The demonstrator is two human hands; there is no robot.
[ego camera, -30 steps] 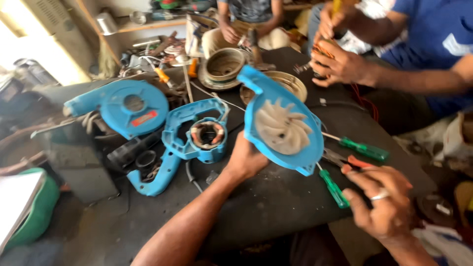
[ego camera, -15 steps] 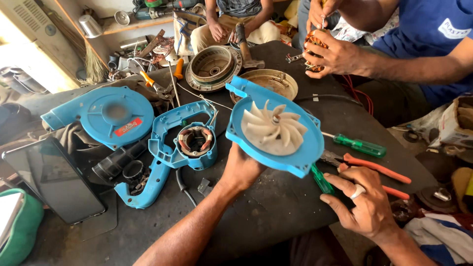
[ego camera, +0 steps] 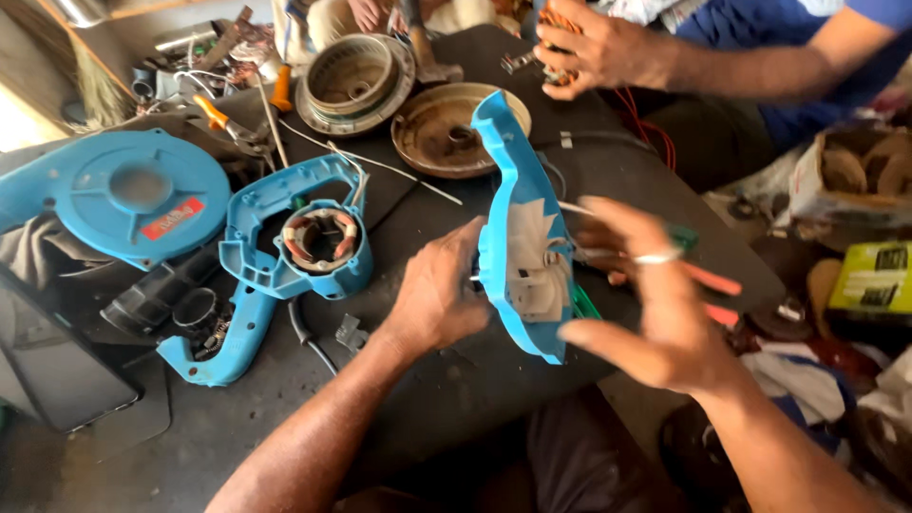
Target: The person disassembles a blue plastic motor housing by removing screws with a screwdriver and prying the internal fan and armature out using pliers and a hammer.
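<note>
Blue blower housing half [ego camera: 513,228] with its white fan wheel [ego camera: 532,261], held on edge above the dark worktop [ego camera: 456,380]. The left hand [ego camera: 437,299] grips the shell from behind, fingers pressed together against its back face; the right hand [ego camera: 655,304] hovers just beside the fan side with its fingers spread, holding nothing, and whether any fingertip touches the wheel cannot be told.

Handling, as judged: the shell is probably light, rigid moulded plastic with a smooth, somewhat slippery skin. The thin fan blades look the fragile part, so the thick outer rim and the flat back face are the safer places to hold.

Outward from the grip: on the far side of the right hand lie 2 or more screwdrivers, 1 green-handled [ego camera: 679,236] and 1 orange-handled [ego camera: 712,280]. Beyond the left hand rests the second blue housing [ego camera: 285,256] with the motor stator [ego camera: 321,237] seated in it, and further out the round blue cover [ego camera: 123,195]. Past the top edge of the shell sit 2 round metal parts [ego camera: 446,128], where another person's hand [ego camera: 579,47] works. Free room remains mainly on the near side of the worktop, below the grip.
</note>
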